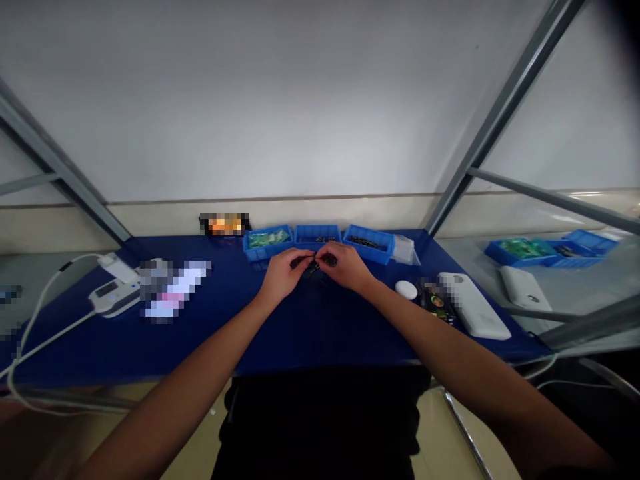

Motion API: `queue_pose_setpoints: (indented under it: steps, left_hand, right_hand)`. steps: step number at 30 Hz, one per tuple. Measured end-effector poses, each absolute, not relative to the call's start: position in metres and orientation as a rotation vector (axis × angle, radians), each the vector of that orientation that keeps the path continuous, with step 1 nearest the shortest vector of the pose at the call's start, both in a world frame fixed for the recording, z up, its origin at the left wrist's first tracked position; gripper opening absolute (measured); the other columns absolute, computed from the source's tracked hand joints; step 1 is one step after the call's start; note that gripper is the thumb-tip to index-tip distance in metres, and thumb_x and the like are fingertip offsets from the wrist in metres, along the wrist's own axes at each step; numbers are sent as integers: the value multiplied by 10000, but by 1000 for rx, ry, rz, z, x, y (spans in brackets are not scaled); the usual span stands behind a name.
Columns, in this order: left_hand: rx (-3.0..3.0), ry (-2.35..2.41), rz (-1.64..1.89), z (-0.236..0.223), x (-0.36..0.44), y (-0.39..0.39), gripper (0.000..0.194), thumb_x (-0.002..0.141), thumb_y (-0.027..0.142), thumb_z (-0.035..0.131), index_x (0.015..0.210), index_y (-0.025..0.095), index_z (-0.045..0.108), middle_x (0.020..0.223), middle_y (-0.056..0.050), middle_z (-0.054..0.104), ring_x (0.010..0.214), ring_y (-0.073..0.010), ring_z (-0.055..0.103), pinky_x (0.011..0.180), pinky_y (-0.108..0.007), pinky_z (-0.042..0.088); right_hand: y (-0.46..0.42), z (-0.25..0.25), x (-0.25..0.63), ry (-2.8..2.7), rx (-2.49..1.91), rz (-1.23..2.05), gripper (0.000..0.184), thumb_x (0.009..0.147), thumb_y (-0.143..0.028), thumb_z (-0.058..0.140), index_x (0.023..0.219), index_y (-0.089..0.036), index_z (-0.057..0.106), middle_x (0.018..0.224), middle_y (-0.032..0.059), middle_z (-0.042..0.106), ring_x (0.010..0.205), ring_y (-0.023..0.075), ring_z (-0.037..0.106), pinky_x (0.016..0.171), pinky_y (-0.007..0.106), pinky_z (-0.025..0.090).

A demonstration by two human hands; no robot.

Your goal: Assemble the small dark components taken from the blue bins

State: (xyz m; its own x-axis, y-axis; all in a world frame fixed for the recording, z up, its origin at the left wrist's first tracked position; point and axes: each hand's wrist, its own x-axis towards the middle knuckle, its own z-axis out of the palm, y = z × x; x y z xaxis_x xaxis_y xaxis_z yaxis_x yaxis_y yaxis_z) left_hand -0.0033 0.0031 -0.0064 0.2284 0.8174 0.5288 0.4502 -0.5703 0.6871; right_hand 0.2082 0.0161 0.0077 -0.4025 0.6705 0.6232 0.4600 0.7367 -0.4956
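Over the middle of the blue tabletop, my left hand [281,275] and my right hand [349,268] meet, fingertips almost touching. Both are closed in a pinch around a small dark piece [315,260], too small to name and partly covered by the fingers. Just behind the hands stand three blue bins. The left bin [270,252] has green pieces in clear wrapping, the middle bin [311,231] a few small dark and shiny parts, and the right bin [373,253] a heap of thin dark parts.
Left lie a white power strip [113,303] with cables and a lit phone [177,291]. At right are clear bags [404,250], a white round case [406,290], a dark patterned item [436,301] and a white power bank [475,307]. Metal posts [450,190] flank the table.
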Motion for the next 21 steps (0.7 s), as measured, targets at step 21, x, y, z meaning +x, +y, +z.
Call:
queue_pose_setpoints:
  steps: [21]
  left_hand:
    - [2010, 1122, 1203, -10, 0, 0, 366, 1018, 407, 573, 1328, 259, 702, 1137, -62, 800, 995, -257, 778, 905, -410, 629]
  right_hand:
    - [19, 4, 212, -1991, -876, 294, 77, 932, -224, 678, 1000, -223, 714, 950, 38, 744, 832, 171, 697, 778, 296, 563]
